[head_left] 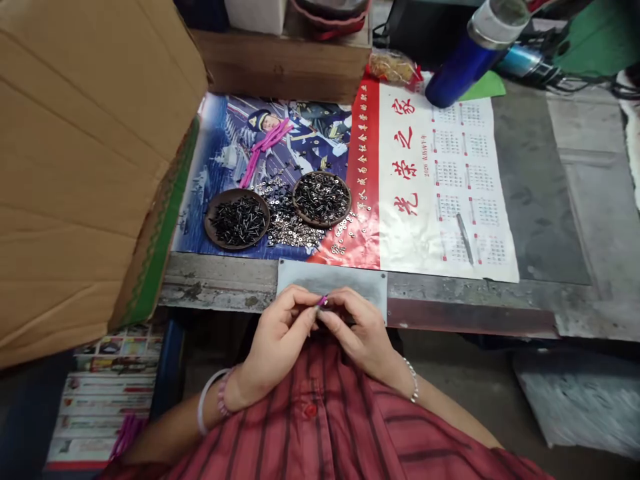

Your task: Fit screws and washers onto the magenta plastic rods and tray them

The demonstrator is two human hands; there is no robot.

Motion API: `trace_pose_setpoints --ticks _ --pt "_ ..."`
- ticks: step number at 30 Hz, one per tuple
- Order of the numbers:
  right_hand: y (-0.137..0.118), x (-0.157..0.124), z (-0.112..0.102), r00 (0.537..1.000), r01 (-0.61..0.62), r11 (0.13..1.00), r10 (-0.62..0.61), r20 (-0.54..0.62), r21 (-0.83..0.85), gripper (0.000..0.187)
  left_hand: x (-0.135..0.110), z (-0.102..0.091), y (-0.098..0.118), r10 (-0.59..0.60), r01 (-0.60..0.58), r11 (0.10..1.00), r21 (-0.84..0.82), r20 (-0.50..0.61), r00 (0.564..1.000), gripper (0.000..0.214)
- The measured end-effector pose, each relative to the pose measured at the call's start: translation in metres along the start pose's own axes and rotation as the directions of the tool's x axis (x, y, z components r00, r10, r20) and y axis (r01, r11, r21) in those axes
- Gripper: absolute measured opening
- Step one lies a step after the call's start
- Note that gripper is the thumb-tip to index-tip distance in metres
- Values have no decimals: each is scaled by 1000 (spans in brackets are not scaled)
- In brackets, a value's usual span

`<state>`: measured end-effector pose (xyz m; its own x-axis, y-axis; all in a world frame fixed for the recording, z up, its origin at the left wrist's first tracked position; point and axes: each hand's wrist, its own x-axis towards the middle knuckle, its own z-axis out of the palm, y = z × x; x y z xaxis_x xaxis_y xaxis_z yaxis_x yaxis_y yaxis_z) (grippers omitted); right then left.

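Observation:
My left hand [275, 340] and my right hand [360, 333] meet above my lap, their fingertips pinching a tiny magenta-and-dark item [323, 301], too small to identify. Both hands sit just in front of a grey metal plate [331, 280] at the bench edge. Farther forward, two round brown dishes [237, 219] [322, 199] hold heaps of black screws [245, 221] [321, 197]. Loose silver washers [287, 223] lie scattered around and between the dishes on a printed calendar sheet [440, 173]. A pink cord bundle [260, 160] lies behind them.
A large cardboard box flap [90, 147] overhangs the bench at left. A blue insulated bottle [465, 67] lies at the back right, behind the calendar, beside a wooden box [280, 67]. Stacked printed papers [110, 400] sit below the bench at left.

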<state>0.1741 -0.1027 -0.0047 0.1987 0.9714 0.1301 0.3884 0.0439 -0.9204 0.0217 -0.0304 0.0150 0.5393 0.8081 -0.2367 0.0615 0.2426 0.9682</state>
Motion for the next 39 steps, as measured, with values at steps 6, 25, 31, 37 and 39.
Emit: trace_pose_setpoints --ticks 6,25,31,37,39 --pt "-14 11 8 992 82 997 -82 -98 -13 15 -8 3 -4 -68 93 969 -229 114 991 18" --pt "-6 25 24 926 302 921 -345 -155 -245 30 -22 30 -23 225 -241 970 -15 -302 926 18" --pt "-7 24 18 992 122 980 -125 -10 -157 44 -22 33 -29 189 -225 969 -102 -282 941 13" --pt "-3 20 19 939 305 923 -333 -90 -235 22 -24 32 -30 203 -238 967 -87 -294 934 12" --pt "-2 19 22 919 336 873 -386 -79 -353 23 -25 31 -31 229 -253 967 -41 -308 923 13"
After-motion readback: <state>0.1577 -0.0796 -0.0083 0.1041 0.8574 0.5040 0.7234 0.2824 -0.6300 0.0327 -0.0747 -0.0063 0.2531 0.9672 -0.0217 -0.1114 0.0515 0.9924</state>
